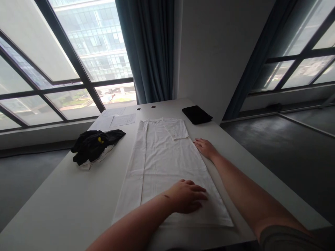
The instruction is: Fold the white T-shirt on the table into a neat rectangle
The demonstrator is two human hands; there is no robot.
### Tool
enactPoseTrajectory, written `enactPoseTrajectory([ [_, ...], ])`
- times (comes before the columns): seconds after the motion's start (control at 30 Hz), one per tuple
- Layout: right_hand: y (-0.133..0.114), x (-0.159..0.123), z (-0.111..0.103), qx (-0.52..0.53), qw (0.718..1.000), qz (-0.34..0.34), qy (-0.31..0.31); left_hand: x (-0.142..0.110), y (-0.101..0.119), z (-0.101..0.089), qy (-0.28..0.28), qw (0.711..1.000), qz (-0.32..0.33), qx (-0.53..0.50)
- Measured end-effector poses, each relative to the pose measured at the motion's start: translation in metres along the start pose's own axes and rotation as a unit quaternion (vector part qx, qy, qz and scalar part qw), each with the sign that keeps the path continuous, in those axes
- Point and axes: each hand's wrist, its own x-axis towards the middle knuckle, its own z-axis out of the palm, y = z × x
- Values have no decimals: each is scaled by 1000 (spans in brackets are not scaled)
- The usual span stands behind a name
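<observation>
A white T-shirt (167, 160) lies flat on the table, its right side folded inward with a short sleeve laid back near the far right corner. A long fold line runs down its left part. My left hand (187, 196) rests on the lower right of the shirt, fingers spread and pointing right. Farther off, my right hand (205, 148) lies at the shirt's right edge below the sleeve, its fingers stretched out towards the cloth. Neither hand shows anything gripped.
The white table (86, 198) bears a crumpled black garment (91, 144) with yellow marks and pale cloth beneath it at left. Paper sheets (123, 120) lie at the far left. A folded black cloth (197, 114) sits at the far right edge. Beyond are blue curtains (149, 48) and windows.
</observation>
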Motion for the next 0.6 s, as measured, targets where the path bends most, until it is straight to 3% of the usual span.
enactPoseTrajectory([
  [0.1,2,1,-1,39,999,3,4,45,7,13,-34,997,55,50],
  [0.23,7,1,-1,87,996,8,13,74,13,16,-50,992,94,74],
  [0.4,4,31,1,95,995,-5,-10,71,16,6,-25,990,117,73],
  [0.5,0,67,8,92,995,7,-36,59,15,3,21,994,102,41],
  [0.6,-4,107,19,97,992,37,-66,45,13,-1,27,996,81,-12],
])
